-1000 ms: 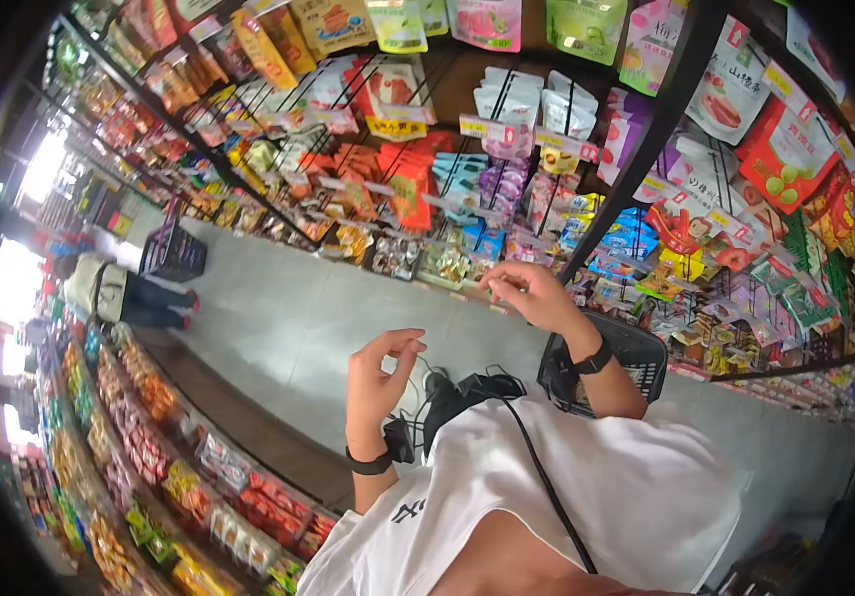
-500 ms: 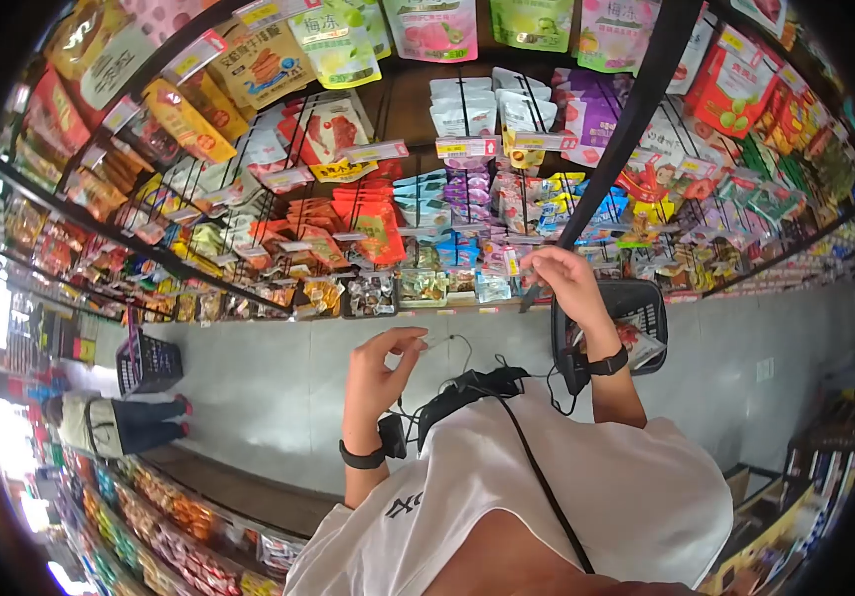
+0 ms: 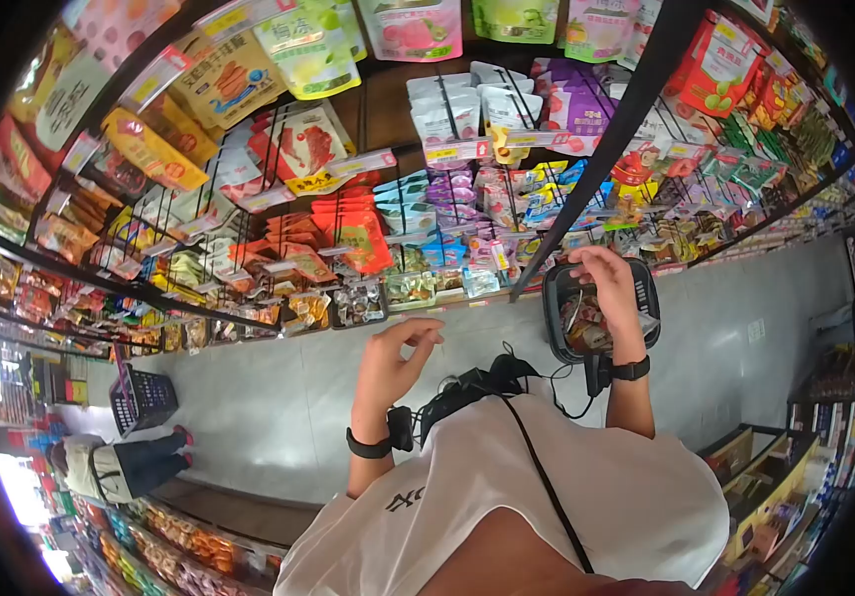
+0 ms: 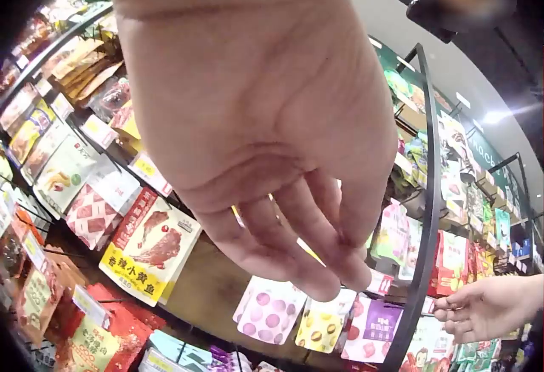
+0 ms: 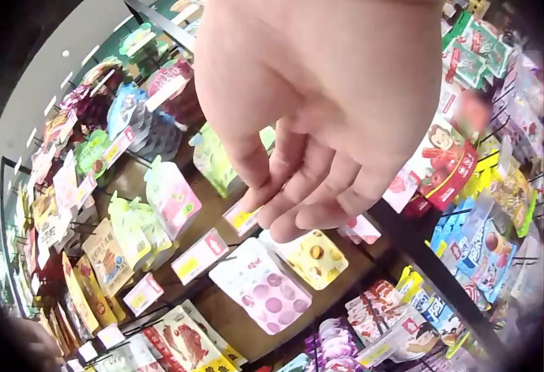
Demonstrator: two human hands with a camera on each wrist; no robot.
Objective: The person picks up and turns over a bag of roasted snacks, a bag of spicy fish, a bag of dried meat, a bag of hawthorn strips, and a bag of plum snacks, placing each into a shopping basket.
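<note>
My left hand [image 3: 393,368] hangs in front of my body over the aisle, fingers loosely bent and holding nothing. To its right, my right hand [image 3: 611,293] is likewise relaxed, overlapping a black shopping basket [image 3: 554,328] in the head view. Several packaged goods [image 3: 586,320] lie in that basket. Both wrist views show loosely bent fingers in front of hanging snack pouches. Beyond the left fingertips are a white pouch with purple dots [image 4: 269,310] and a purple pouch [image 4: 371,328]. Past the right fingers hangs a pouch with yellow dots [image 5: 316,259].
A black upright post [image 3: 601,159] divides the snack shelves ahead. Price labels [image 3: 457,150] stick out along them. At the far left a person [image 3: 100,467] stands near another basket [image 3: 144,402]. More packed shelves [image 3: 199,536] line the lower left. Grey floor [image 3: 249,387] runs between.
The head view has turned, so the shelves ahead have swung round and shifted left. My right hand has moved rightward in view and now overlaps the basket. Both hands stay unloaded.
</note>
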